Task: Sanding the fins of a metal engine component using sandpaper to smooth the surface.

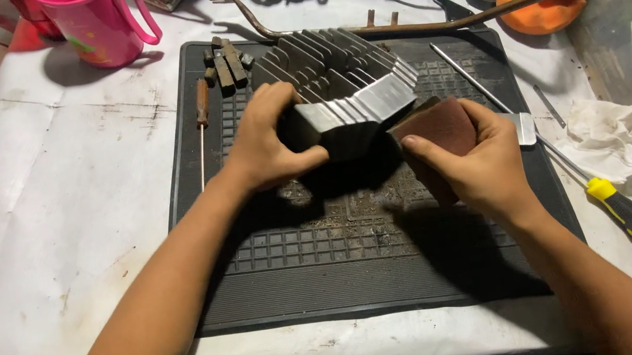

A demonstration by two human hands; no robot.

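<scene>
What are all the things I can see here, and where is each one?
finned metal block: one, grey, on the mat, gripped at its near left corner
abrasive sheet: one, reddish brown, pressed against the block's right end
rubber mat: one, black, centre of the table
table cover: one, white and stained, under the mat
mug: one, pink, far left
wooden-handled tool: one, thin, at the mat's left edge
screwdriver: one, yellow and black handle, right of the mat
rag: one, white, right side
bent metal rod: one, rusty, behind the block
left hand: holds the block
right hand: holds the abrasive sheet
</scene>
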